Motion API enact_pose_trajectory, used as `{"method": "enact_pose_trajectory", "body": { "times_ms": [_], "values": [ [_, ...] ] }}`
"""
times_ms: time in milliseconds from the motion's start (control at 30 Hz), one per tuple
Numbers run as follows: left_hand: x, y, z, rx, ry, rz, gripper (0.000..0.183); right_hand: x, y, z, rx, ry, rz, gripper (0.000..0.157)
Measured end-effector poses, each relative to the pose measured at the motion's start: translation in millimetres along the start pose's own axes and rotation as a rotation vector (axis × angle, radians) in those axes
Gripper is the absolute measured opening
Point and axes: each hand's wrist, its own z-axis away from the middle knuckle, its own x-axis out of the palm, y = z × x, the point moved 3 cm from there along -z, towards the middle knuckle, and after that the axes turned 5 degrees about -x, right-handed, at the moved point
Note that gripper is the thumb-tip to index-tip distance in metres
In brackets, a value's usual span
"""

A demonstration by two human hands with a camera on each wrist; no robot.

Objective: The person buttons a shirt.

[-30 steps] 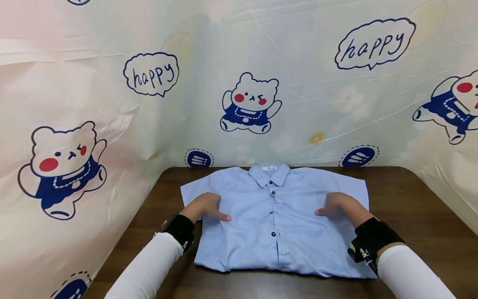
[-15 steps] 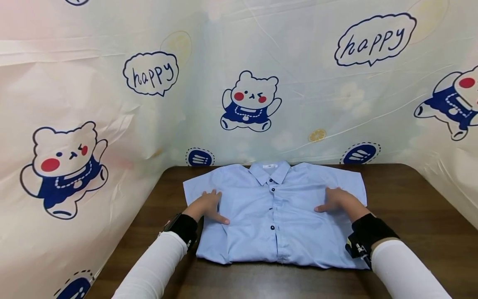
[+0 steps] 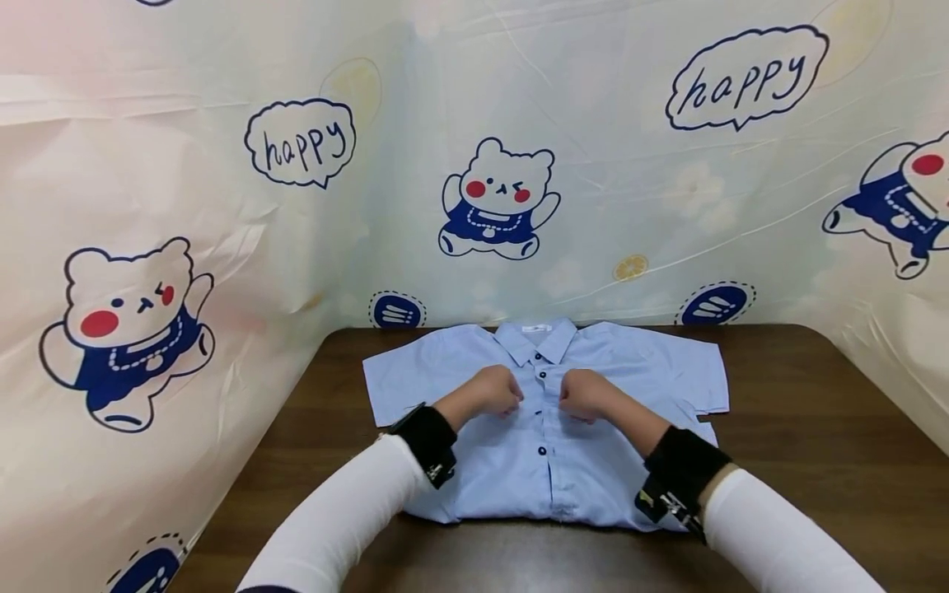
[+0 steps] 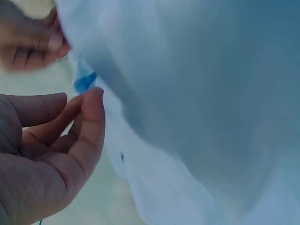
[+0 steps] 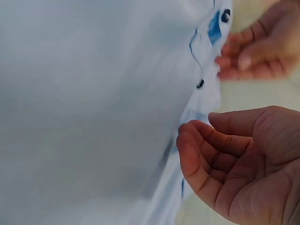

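lt hand (image 3: 494, 390), rt hand (image 3: 584, 395) over shirt (image 3: 504, 473); fingers (image 4: 91, 124) loosely curled, gap to thumb.

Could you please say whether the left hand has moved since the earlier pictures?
Yes; the left hand moved rightward in the head view, from mostly left of the middle bear print to below it.
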Motion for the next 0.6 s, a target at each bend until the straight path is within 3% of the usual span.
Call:
{"method": "enact_pose_trajectory", "body": {
  "times_ms": [67,133,333,433,600],
  "values": [
    [8.0,9.3,-7.5,-0.020,-0.047,0.071,0.013,6.4,-6,-8,0.028,-0.023,-0.030,0.019],
    [14.5,15.3,-13.6,-0.025,-0.069,0.076,0.012,13.0,-9,-14,0.063,-0.035,-0.040,0.023],
    [24.6,22.0,-17.8,0.015,-0.030,-0.096,0.024,24.8,-13,-20,0.046,-0.013,0.002,0.030],
    [26.0,20.9,-16.2,0.012,-0.005,-0.112,0.028,25.0,-15,-18,0.030,0.008,-0.007,0.025],
    [27.1,13.8,-12.4,-0.086,0.023,0.117,0.022,17.7,-15,-8,0.029,0.050,-0.097,0.019]
  ]
}}
